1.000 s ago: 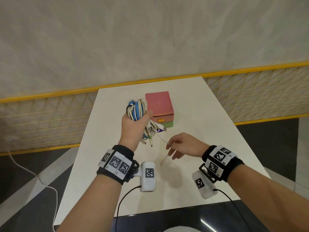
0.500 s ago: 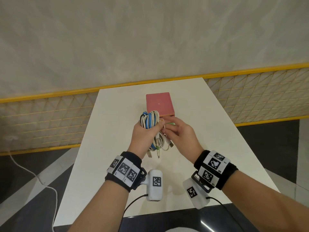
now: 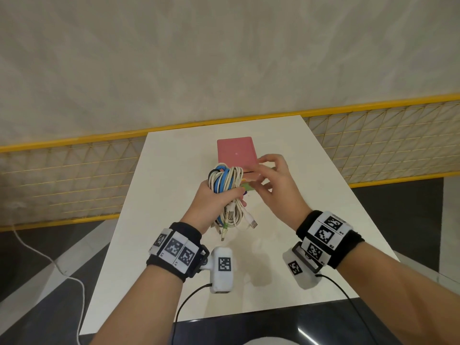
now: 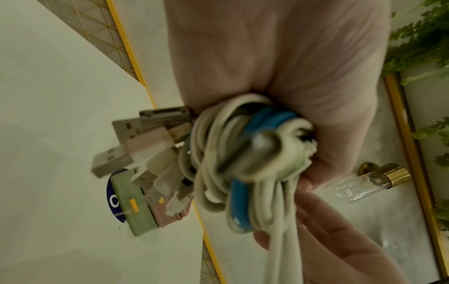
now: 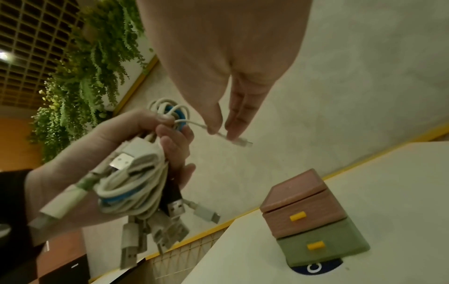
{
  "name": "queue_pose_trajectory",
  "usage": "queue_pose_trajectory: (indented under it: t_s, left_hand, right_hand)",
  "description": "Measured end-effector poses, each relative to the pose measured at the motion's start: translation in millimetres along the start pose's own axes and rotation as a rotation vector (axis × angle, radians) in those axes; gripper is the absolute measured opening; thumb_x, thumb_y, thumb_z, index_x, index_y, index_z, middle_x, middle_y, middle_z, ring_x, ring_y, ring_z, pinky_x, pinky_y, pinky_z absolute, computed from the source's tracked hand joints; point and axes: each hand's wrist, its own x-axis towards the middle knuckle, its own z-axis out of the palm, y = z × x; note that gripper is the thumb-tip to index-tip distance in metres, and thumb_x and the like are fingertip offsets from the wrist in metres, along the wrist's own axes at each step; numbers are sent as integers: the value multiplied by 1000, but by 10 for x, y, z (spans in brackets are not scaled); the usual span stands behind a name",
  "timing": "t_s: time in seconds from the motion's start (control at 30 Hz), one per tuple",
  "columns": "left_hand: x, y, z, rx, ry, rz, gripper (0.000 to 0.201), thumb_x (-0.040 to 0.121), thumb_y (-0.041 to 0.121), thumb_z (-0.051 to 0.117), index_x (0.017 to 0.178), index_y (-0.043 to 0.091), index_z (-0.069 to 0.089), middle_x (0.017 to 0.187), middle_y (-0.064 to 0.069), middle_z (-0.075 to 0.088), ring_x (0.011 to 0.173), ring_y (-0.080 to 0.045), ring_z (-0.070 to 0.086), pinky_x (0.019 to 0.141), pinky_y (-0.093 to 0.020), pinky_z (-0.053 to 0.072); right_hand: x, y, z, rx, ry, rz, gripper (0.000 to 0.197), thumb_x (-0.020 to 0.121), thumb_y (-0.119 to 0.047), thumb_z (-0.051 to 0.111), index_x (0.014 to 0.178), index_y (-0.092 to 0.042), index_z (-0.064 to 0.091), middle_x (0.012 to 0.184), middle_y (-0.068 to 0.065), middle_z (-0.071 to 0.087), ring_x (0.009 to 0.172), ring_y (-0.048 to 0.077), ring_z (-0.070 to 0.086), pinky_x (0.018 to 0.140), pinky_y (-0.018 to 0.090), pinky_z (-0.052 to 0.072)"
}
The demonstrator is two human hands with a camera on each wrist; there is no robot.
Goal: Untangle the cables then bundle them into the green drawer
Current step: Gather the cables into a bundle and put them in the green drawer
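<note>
Hidden parts: in the head view the green drawer (image 3: 247, 187) is mostly covered by the two hands; only a corner shows. Its interior is not visible in any view, since the front is flush with the unit.
Blurred parts: the left wrist view is soft; the plug ends (image 4: 136, 146) are probably USB types, but individual connectors are hard to separate.
Left hand (image 3: 211, 202): raised above the table (image 3: 154, 220), fingers wrapped tightly round the cable bundle (image 3: 225, 185).
Cable bundle: white and blue coils held together in the left fist, plug ends hanging below it; clear of the table and just in front of the drawer unit.
Drawer unit (image 5: 306, 211): stands on the table on a dark round sticker (image 5: 316, 268). Pink drawer (image 5: 303, 217) on top, green drawer at the bottom, each with a yellow handle; both closed.
Right hand (image 5: 218, 57): held above the drawer unit, fingers pointing down; thumb and fingertips pinch one white cable end (image 5: 239, 141) that leads out of the bundle.
Background, right: a small glass bottle (image 4: 369, 182) with a gold cap, seen only in the left wrist view.
</note>
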Motion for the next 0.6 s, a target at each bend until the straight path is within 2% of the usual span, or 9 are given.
queue_pose_trajectory:
  t_s: [0.07, 0.13, 0.2, 0.27, 0.37, 0.43, 0.5, 0.53, 0.6]
  left_hand:
    - [-6, 16, 10, 2, -6, 8, 2, 84, 5, 70, 86, 7, 70, 69, -12, 72, 69, -23, 69, 74, -34, 59]
    - [-3, 11, 23, 0, 0, 23, 5, 84, 7, 72, 88, 8, 70, 71, -11, 72, 68, -19, 70, 69, -30, 59]
    - [11, -23, 42, 6, 19, 42, 13, 83, 9, 75, 94, 7, 70, 75, -9, 72, 66, -12, 70, 61, -22, 56]
    - [40, -80, 55, 45, 65, 70, 24, 81, 12, 79, 101, 5, 68, 81, -9, 72, 68, -8, 68, 61, -18, 54]
    - [77, -132, 58, 62, 120, 111, 33, 76, 13, 83, 104, 11, 65, 83, 4, 71, 72, -1, 66, 65, -15, 51]
    - [100, -142, 55, 83, 83, 115, 41, 72, 12, 86, 107, 15, 64, 90, 4, 73, 79, -3, 69, 68, -14, 53]
    - [113, -155, 38, 111, 43, 118, 46, 69, 10, 87, 109, 17, 63, 93, 2, 74, 81, -5, 70, 70, -16, 55]
    - [119, -166, 19, 136, 41, 121, 44, 70, 10, 86, 107, 19, 64, 92, 2, 74, 78, -5, 69, 69, -16, 55]
    - [145, -197, -24, 221, 50, 136, 35, 73, 11, 82, 99, 24, 63, 85, 3, 71, 71, -5, 65, 64, -16, 53]
  right_hand:
    - [13, 17, -11, -29, -29, -20, 22, 86, -1, 63, 105, -9, 71, 106, 6, 55, 80, 9, 58, 74, 5, 44]
    - [23, 25, -4, 11, -35, 19, 15, 87, -5, 64, 99, -6, 72, 95, 7, 63, 76, 11, 59, 73, 11, 48]
    - [35, 23, 22, 93, -17, 119, 10, 87, -9, 65, 95, -8, 71, 87, 5, 67, 70, 11, 61, 71, 24, 54]
    - [44, 22, 39, 204, -20, 242, 7, 88, -11, 65, 92, -10, 71, 81, 6, 68, 66, 14, 62, 71, 34, 57]
    - [39, -6, 43, 351, -104, 331, 10, 90, -7, 62, 93, -5, 71, 82, 13, 71, 65, 12, 64, 70, 31, 57]
    - [32, -31, 53, 440, -135, 345, 14, 90, -2, 60, 95, 2, 72, 92, 20, 72, 74, 21, 69, 75, 32, 59]
    - [36, -69, 67, 498, -149, 352, 15, 90, 2, 58, 96, 5, 71, 96, 24, 72, 85, 31, 70, 81, 38, 59]
    - [38, -77, 76, 509, -163, 363, 16, 89, 2, 58, 97, 5, 72, 96, 25, 71, 85, 31, 70, 82, 39, 59]
    - [42, -91, 71, 490, -212, 384, 16, 89, 0, 60, 99, 2, 72, 96, 24, 72, 82, 21, 68, 80, 30, 57]
